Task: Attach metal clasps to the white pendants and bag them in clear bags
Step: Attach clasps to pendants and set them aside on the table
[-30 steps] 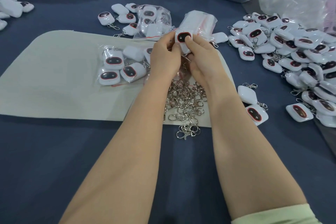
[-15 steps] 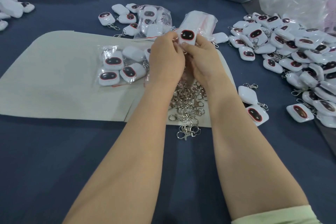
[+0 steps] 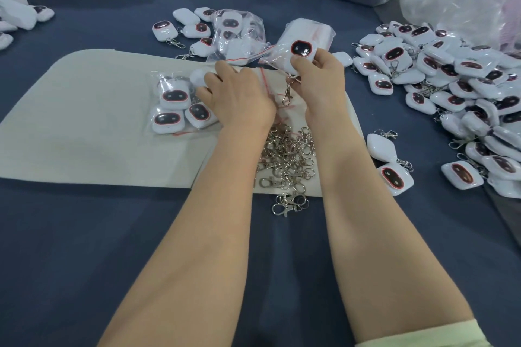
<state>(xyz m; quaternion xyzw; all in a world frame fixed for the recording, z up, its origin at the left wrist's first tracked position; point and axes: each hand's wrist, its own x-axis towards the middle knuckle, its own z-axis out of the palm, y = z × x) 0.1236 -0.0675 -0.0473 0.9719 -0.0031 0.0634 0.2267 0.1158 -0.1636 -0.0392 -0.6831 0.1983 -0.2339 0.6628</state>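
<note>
Two bare hands work over a beige mat (image 3: 84, 127); the right hand (image 3: 318, 79) pinches one white pendant (image 3: 302, 49) at its lower edge, dark face up, raised above the fingers; one metal clasp (image 3: 287, 91) hangs below it, between the hands. The left hand (image 3: 239, 93) lies knuckles-up on a clear bag (image 3: 263, 79); its fingertips are hidden, so its grip cannot be told. Three bagged pendants (image 3: 172, 110) lie just left of it; two loose pendants (image 3: 390, 160) lie beside the right forearm; the loose clasp pile (image 3: 287, 155) and the pendant heap (image 3: 465, 84) on the right are too tangled to count.
</note>
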